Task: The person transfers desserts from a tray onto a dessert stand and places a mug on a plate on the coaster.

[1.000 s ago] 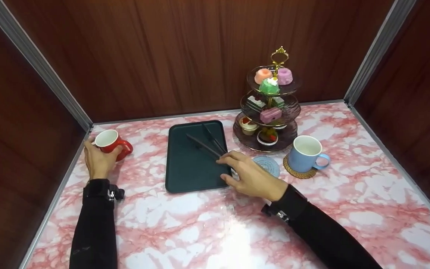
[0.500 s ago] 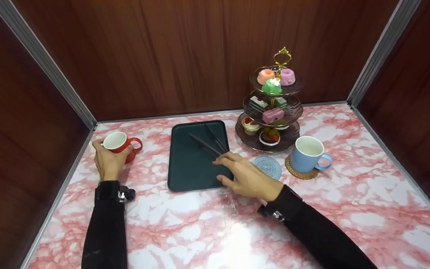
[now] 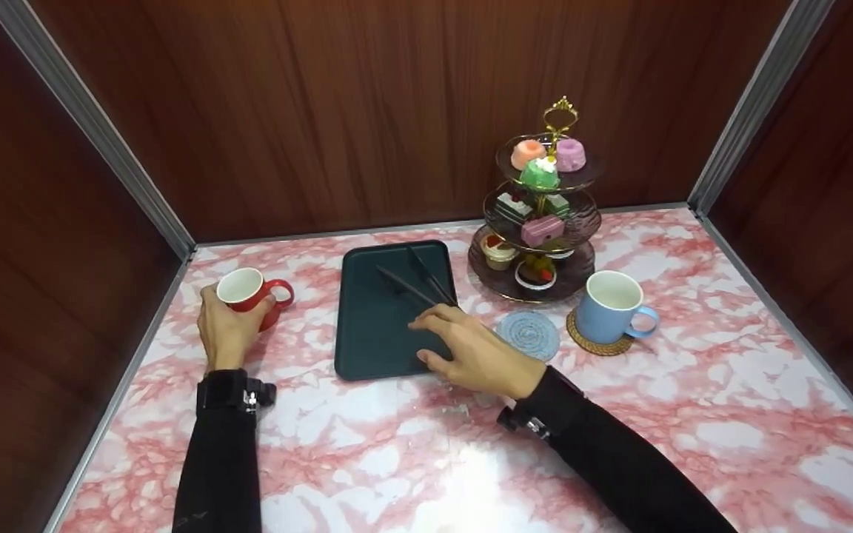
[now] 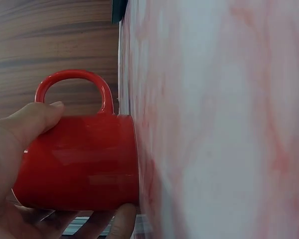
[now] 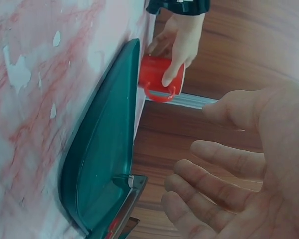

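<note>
My left hand [image 3: 230, 329] grips a red mug [image 3: 252, 302] with a white inside, at the left of the table. Close up in the left wrist view, the thumb presses the mug's side [image 4: 84, 164] by the handle and the fingers curl round the far side; its base is at the tabletop. My right hand [image 3: 474, 352] hovers over the right edge of a dark green tray [image 3: 367, 337], fingers spread and loosely bent, holding nothing. Dark tongs [image 3: 403, 284] lie on the tray, their near end hidden behind this hand in the head view.
Right of the tray lies a light blue round coaster [image 3: 530, 334]. A blue mug [image 3: 603, 320] stands on a woven coaster [image 3: 579, 343]. Behind them rises a three-tier stand [image 3: 480, 268] bearing several small cakes. Wooden walls [image 3: 367, 111] enclose the table's back and sides.
My left hand has brought the red mug rightward and a little nearer to me. The right hand has shifted slightly left. The head view has also moved a little.
</note>
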The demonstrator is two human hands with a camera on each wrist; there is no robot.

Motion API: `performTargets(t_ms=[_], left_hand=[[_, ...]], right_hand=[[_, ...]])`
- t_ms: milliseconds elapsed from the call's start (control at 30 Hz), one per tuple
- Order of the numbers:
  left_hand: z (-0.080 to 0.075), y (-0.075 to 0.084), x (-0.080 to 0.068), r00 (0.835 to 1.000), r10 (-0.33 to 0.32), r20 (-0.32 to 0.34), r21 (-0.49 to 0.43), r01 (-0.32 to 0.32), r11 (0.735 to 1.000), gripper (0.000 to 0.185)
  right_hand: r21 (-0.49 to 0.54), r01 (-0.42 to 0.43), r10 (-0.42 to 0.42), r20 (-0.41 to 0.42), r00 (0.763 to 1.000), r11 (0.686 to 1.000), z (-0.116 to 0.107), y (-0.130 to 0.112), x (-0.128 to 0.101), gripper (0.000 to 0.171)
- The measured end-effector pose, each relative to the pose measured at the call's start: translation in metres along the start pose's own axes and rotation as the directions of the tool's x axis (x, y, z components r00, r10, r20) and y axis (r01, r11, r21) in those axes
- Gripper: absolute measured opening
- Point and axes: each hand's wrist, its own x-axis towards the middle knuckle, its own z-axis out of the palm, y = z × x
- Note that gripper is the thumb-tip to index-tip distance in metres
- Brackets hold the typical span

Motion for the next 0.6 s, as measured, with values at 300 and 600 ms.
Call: performTargets(t_ms=[300,600], left_hand=[[-0.004,0.006,-0.006,1.000,0.014,0.023,0.023,-0.015,1.000,0.098],[-0.004,0.013,-0.016,0.998,0.070,0.005,0.063,-0.070,0.996,0.097]], right_hand=[[0.009,0.021,-0.021,-0.010,1.000,1.000,0.006,-0.003,0.005,0.043],[0.002,0.055,-0.055,-0.023,0.998,0.998,0.008,-0.011,0.011,0.043]])
